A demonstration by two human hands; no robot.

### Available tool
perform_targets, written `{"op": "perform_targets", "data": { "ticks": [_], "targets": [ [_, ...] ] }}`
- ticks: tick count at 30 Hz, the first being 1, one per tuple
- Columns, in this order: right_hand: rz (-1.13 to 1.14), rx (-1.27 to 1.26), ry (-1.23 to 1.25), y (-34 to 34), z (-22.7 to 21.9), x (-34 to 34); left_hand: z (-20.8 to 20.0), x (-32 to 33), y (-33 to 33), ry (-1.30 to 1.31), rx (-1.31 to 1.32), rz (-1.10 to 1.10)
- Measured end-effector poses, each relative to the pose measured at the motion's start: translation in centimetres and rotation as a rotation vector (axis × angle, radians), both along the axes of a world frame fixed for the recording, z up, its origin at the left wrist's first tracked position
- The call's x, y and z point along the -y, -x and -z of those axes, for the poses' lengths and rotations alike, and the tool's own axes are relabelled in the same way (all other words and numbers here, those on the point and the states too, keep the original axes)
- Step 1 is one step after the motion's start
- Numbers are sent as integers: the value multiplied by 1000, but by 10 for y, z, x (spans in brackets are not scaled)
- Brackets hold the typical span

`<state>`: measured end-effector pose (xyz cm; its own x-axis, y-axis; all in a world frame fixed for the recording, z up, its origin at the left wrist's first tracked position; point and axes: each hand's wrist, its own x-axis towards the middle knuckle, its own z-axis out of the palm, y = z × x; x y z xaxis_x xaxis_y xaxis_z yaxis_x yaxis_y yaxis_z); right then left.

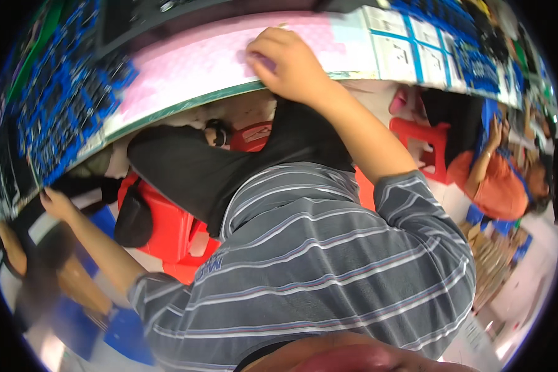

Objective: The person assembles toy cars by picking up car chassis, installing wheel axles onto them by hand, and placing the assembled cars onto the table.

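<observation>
Pink mat [192, 62] under curled right grip [289, 67], blue parts [68, 118] near left grip [57, 204], holds unclear

Parts [74, 102] on table [192, 59] at left, panels [403, 53] at right; stool [158, 217] under person [328, 248].

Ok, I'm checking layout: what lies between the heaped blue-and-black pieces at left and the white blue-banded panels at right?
The head view shows a pink mottled covering, with the bare right hand over it, then a pale strip.

Pink tabletop [186, 65] room, apparently, beside blue parts [68, 99]
</observation>
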<state>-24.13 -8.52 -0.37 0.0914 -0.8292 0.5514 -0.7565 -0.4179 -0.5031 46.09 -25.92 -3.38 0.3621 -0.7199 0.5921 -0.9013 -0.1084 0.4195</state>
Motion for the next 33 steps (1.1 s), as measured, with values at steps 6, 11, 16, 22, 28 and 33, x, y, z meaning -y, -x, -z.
{"op": "perform_targets", "data": {
  "ticks": [6,11,16,22,28,33],
  "targets": [
    [214,44,-11,70,3,-61,87,-123,128,-310,-894,3],
    [865,-176,148,216,0,-116,118,-178,197,-452,-1005,74],
    [1463,-542,-161,343,-9,-188,113,-181,236,-343,-478,240],
    [1440,-483,-218,379,-2,-211,64,-189,341,-487,-771,583],
    [1237,-187,-190,224,-15,-192,23,-228,440,-745,-1021,934],
    [518,366,-198,55,-34,-150,-1,-246,499,-925,-1367,1308]
  ]
}}
